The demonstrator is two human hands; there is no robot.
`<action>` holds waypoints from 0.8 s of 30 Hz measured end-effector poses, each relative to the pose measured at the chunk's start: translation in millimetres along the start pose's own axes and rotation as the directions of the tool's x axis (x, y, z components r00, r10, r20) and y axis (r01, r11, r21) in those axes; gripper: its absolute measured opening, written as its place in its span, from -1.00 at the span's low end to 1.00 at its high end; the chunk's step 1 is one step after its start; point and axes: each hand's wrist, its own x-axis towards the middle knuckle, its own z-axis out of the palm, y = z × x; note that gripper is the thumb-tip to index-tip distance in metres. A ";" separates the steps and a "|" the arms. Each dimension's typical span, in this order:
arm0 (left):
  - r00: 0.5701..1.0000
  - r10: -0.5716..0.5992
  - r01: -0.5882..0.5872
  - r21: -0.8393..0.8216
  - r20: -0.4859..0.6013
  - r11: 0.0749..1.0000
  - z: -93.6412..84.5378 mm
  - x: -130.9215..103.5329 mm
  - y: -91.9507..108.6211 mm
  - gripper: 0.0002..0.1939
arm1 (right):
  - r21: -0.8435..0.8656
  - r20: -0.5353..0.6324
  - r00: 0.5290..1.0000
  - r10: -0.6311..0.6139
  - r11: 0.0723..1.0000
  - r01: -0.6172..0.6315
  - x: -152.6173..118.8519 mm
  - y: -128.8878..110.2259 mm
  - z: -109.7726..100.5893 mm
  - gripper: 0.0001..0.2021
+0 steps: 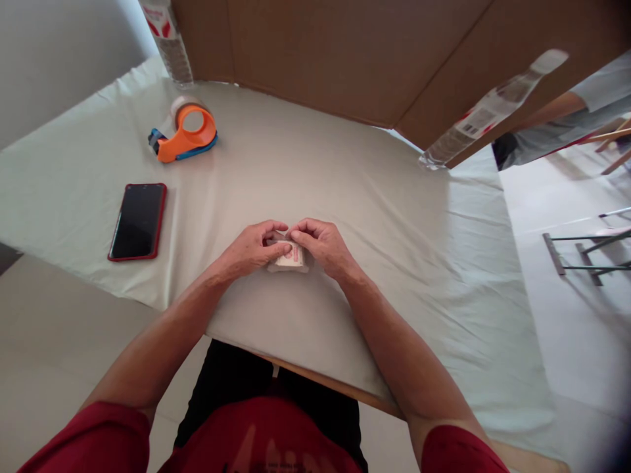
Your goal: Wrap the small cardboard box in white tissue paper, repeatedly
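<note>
A small white box with reddish print [292, 258] is between my hands, low over the pale cloth near the table's front edge. My left hand [259, 248] grips it from the left, with the thumb across its printed top. On the far right corner of the box, my right hand [321, 244] has thumb and forefinger pinched together. Whatever lies in that pinch is too small to make out. The far side of the box is hidden by my fingers.
An orange and blue tape dispenser [192, 135] lies at the back left, with a phone in a red case [138, 222] nearer me. Behind stands a brown cardboard panel [315, 59], flanked by a left bottle [170, 46] and a right bottle [486, 115]. Another person's arm [555, 110] shows beyond.
</note>
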 end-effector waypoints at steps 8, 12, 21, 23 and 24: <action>0.999 0.035 -0.036 -0.021 -0.017 0.999 -1.6 0.4 -1.4 -0.50 | -0.045 0.059 0.998 0.002 0.999 0.001 -4.6 -8.3 -3.9 -0.82; 0.999 0.050 -0.050 -0.023 0.007 0.998 -1.9 0.0 1.0 -0.54 | -0.133 0.155 0.988 -0.017 0.990 0.038 -5.0 -11.5 -11.9 -0.79; 1.000 0.019 -0.018 -0.071 0.020 0.997 -9.4 -1.7 2.6 -0.48 | -0.402 0.220 0.932 -0.287 0.844 0.355 -4.9 -6.6 -18.4 -0.85; 1.000 0.009 -0.008 -0.070 0.017 0.998 -9.8 -1.5 2.5 -0.48 | -0.517 0.266 0.902 -0.340 0.739 0.432 -7.9 -10.2 -21.3 -0.82; 1.000 0.003 -0.002 -0.064 0.014 0.998 -9.8 -1.6 2.9 -0.49 | -0.560 0.288 0.891 -0.351 0.693 0.454 -10.0 -12.6 -22.8 -0.82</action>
